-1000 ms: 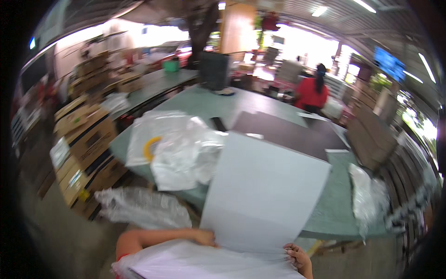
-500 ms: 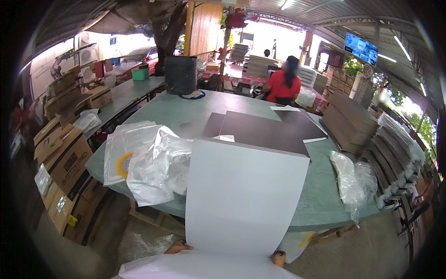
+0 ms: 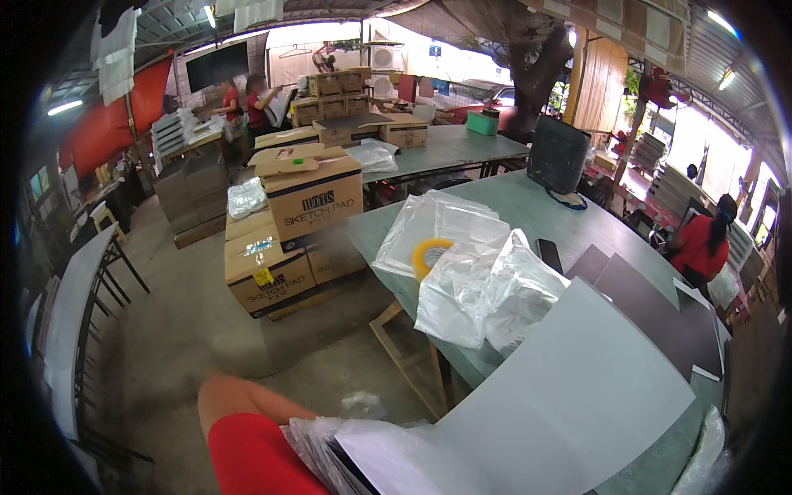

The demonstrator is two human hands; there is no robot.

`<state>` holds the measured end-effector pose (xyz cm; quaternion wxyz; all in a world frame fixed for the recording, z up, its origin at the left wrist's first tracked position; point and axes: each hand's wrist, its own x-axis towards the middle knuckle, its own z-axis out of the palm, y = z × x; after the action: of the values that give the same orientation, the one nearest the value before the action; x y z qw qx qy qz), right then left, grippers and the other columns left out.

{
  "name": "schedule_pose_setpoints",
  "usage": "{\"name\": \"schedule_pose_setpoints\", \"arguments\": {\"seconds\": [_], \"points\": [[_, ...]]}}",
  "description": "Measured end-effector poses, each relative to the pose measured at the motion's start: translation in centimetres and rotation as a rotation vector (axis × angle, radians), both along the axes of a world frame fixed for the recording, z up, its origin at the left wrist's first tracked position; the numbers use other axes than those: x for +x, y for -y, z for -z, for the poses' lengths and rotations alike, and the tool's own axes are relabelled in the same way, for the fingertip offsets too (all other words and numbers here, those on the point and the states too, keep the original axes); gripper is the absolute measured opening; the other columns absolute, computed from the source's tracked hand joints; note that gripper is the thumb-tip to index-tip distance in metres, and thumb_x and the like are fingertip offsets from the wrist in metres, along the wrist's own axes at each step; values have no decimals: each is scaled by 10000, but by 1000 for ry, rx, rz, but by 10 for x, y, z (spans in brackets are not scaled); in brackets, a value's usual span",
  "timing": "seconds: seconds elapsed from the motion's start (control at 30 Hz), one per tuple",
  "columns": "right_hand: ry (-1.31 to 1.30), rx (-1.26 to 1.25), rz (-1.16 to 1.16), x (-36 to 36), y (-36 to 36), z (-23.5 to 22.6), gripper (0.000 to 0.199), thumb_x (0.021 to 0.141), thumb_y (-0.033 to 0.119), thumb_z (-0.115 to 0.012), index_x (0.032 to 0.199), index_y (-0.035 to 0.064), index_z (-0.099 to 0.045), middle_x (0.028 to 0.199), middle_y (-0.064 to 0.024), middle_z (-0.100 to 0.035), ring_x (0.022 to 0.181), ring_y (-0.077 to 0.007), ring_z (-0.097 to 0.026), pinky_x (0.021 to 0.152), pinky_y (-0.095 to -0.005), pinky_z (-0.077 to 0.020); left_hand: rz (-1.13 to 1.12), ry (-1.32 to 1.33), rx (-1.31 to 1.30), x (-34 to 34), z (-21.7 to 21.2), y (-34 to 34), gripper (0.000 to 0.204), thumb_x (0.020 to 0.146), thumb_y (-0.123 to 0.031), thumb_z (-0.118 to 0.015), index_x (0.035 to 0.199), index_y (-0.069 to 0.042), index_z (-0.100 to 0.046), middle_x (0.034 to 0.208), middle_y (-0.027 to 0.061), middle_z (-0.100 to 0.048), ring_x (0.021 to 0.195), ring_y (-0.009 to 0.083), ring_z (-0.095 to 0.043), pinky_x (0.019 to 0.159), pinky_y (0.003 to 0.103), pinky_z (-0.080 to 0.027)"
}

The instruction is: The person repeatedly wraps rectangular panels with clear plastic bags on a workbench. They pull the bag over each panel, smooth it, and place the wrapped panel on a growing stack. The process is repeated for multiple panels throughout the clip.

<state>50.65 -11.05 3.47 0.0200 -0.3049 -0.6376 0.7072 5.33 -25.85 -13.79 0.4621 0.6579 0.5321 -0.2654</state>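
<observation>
Inside a metal-roofed workshop stands a green-topped table [image 3: 511,194]. A large pale-grey sheet [image 3: 577,388] curves over its near edge, its lower end at clear plastic wrapping [image 3: 307,441] near the bottom of the view. Loose clear bags [image 3: 528,289] lie beyond. The left forearm [image 3: 260,400] reaches behind the wrapping, hiding the left hand; the right hand is out of view; neither grip can be told. Near the bags: a yellow tape roll [image 3: 418,260], then a black phone [image 3: 549,256].
</observation>
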Motion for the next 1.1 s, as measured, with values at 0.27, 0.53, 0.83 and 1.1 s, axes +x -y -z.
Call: {"name": "schedule_pose_setpoints", "arguments": {"seconds": [0.27, 0.53, 0.83, 1.1], "points": [[59, 5, -121, -35, -23, 29, 321, 706, 1, -579, 1017, 7, -499, 830, -47, -552, 778, -104, -507, 662, -226, -427, -55, 58, 50, 9, 17, 14, 274, 806, -275, -496, 872, -19, -566, 854, 88, -584, 792, 183, -541, 662, 308, -416], [94, 87, -103, -22, -21, 25, 343, 683, -26, -585, 1015, 7, -507, 830, -52, -557, 768, -108, -519, 666, -235, -435, -82, 70, 55, 15, 19, 21, 271, 813, -261, -489, 920, -20, -552, 898, 96, -577, 843, 193, -535, 715, 310, -412], [112, 172, -375, -37, -17, 53, 357, 741, 168, -605, 1053, 34, -496, 889, -38, -566, 803, -120, -515, 709, -268, -423, -39, 79, -32, -5, 20, 12, 277, 820, -244, -481, 975, -21, -535, 948, 104, -568, 902, 205, -529, 774, 312, -407], [-268, 441, -451, -42, 37, 42, 486, 807, 394, -483, 1138, 45, -415, 1017, -64, -523, 975, -173, -448, 899, -356, -299, -80, 839, -18, 42, -156, -66, 320, 867, -228, -410, 1113, -29, -456, 1109, 108, -477, 1048, 188, -429, 908, 304, -304]]}}
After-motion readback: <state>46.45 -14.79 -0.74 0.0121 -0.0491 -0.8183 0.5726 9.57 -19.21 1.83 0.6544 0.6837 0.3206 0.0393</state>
